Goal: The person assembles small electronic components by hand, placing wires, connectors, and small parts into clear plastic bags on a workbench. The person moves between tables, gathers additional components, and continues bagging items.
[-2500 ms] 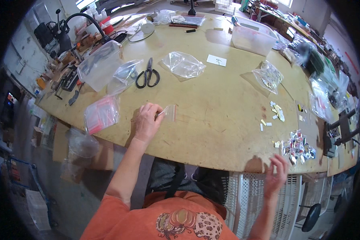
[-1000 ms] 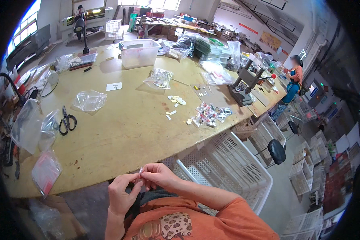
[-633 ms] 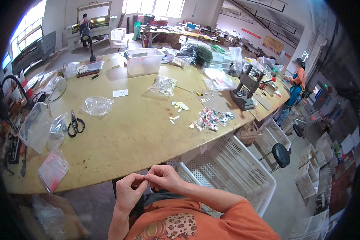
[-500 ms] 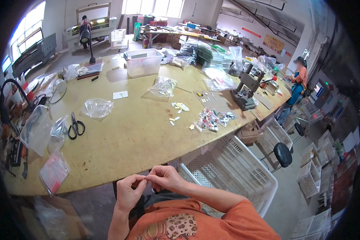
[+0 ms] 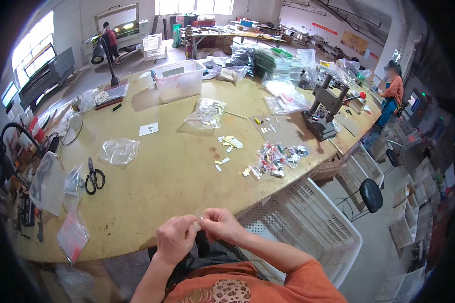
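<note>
At the near edge of the table, my left hand (image 5: pixel 177 238) and my right hand (image 5: pixel 221 225) meet fingertip to fingertip. Both are closed in a pinch; a tiny pale spot shows between them, too small to name. Ahead on the yellowish table (image 5: pixel 151 194) lie small flat pale pieces (image 5: pixel 231 142), with a few loose ones nearby. Right of these is a heap of small colourful packets (image 5: pixel 275 159). Beyond sits a clear bag of pale pieces (image 5: pixel 208 112). An empty-looking clear bag (image 5: pixel 120 151) and black-handled scissors (image 5: pixel 93 178) lie to the left.
A white plastic crate (image 5: pixel 308 227) stands below the table's edge at right. On the table are a hand press (image 5: pixel 322 111), a translucent bin (image 5: pixel 179 86), a white card (image 5: pixel 148 129) and a desk lamp (image 5: pixel 106 58). A person (image 5: pixel 391 93) stands at the far right; another (image 5: pixel 109 43) is at the back left.
My joined hands have shifted slightly right, still pinched together. The view has tilted a little, and a person at the back left now shows more fully beside the lamp.
</note>
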A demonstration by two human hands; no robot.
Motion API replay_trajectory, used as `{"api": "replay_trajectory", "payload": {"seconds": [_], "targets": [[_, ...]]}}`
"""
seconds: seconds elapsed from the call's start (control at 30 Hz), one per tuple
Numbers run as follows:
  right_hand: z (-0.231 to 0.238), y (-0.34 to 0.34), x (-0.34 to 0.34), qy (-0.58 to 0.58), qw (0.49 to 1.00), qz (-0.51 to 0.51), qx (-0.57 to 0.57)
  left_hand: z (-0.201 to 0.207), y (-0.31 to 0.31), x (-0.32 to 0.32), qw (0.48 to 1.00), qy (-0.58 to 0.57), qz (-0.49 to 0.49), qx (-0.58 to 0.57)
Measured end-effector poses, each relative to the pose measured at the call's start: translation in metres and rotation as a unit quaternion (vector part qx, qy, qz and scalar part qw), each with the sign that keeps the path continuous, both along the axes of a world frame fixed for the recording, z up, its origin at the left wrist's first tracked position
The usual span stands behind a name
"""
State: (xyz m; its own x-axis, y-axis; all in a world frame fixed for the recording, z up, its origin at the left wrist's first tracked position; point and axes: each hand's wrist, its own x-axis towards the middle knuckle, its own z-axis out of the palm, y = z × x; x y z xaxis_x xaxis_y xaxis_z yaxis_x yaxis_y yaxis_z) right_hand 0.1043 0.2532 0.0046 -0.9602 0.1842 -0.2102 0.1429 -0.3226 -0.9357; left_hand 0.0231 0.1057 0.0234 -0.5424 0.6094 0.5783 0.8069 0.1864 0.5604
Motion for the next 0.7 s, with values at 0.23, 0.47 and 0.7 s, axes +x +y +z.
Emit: {"api": "replay_trajectory", "payload": {"seconds": [0.23, 0.47, 0.7], "targets": [[0.016, 0.086, -0.01, 0.012, 0.991, -0.045, -0.123, 0.019, 0.069, -0.04, 0.98, 0.004, -0.192, -0.054], [0.025, 0.214, -0.041, 0.009, 0.972, -0.205, 0.118, 0.012, 0.172, -0.076, 0.957, -0.124, -0.252, 0.079], [-0.016, 0.344, -0.144, -0.092, 0.611, -0.221, 0.755, -0.054, 0.255, -0.063, 0.943, -0.138, -0.222, 0.204]]}}
